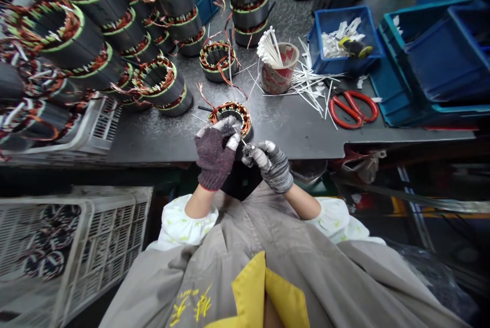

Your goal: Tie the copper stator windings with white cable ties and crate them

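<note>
A motor stator (246, 119) with copper windings and a green-edged rim stands near the front edge of the bench. My left hand (216, 157), in a dark purple glove with white fingertips, grips its near left rim, fingers reaching into the opening. My right hand (272, 167), in a grey glove, is closed just right of the stator. A thin white cable tie (244, 141) runs from the winding to the pinched fingers of that hand. The fingertips partly hide the tie and the stator's near side.
Stacked stators (164, 85) crowd the left and back. A paper cup (277, 75) holds white cable ties, with more scattered beside it. Red-handled scissors (354, 109), a blue bin (344, 65) and teal crates (429, 108) lie right. A white plastic crate (115, 236) stands lower left.
</note>
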### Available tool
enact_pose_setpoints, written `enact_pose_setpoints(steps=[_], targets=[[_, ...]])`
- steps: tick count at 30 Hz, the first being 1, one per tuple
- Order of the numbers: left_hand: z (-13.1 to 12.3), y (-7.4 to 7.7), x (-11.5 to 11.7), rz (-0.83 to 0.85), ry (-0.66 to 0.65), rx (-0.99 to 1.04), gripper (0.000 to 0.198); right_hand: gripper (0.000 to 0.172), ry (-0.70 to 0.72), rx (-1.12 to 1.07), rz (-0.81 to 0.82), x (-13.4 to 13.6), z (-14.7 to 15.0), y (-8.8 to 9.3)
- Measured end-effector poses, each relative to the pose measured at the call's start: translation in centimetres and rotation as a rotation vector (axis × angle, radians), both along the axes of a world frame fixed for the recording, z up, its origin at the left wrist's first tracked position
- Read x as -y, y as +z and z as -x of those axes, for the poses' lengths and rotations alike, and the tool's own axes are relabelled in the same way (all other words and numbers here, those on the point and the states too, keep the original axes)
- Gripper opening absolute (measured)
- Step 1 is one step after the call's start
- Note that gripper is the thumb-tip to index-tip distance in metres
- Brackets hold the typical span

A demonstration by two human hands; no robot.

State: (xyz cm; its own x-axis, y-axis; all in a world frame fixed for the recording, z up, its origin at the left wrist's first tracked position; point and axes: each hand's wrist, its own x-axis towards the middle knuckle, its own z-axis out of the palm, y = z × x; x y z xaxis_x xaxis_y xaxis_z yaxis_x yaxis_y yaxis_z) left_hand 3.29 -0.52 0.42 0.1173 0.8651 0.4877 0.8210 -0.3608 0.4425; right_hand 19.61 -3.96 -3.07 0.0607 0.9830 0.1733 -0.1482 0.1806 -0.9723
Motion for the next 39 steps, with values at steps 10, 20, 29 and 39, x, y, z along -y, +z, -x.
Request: enact_pose_setpoints(steps=[10,20,29,39], targets=[[0.3,0.0,-0.1,-0.089,-0.071,-0.167,0.024,0.038,0.061,0.068,0.147,-3.0,-1.2,1.5],[0.3,0.4,0.1,-0.013,-0.098,-0.186,0.030,0.035,0.038,0.259,-0.034,-3.9,-1.3,0.0],[0.6,0.7,0.5,-0.023,-0.155,-0.209,0.028,0.036,-0.037,0.751,-0.411,-4.7,-2.4,0.9],[0.0,1.3,0.4,0.061,-0.025,-0.200,0.026,0.038,-0.074,0.605,-0.443,-4.3,-3.0,4.7]])
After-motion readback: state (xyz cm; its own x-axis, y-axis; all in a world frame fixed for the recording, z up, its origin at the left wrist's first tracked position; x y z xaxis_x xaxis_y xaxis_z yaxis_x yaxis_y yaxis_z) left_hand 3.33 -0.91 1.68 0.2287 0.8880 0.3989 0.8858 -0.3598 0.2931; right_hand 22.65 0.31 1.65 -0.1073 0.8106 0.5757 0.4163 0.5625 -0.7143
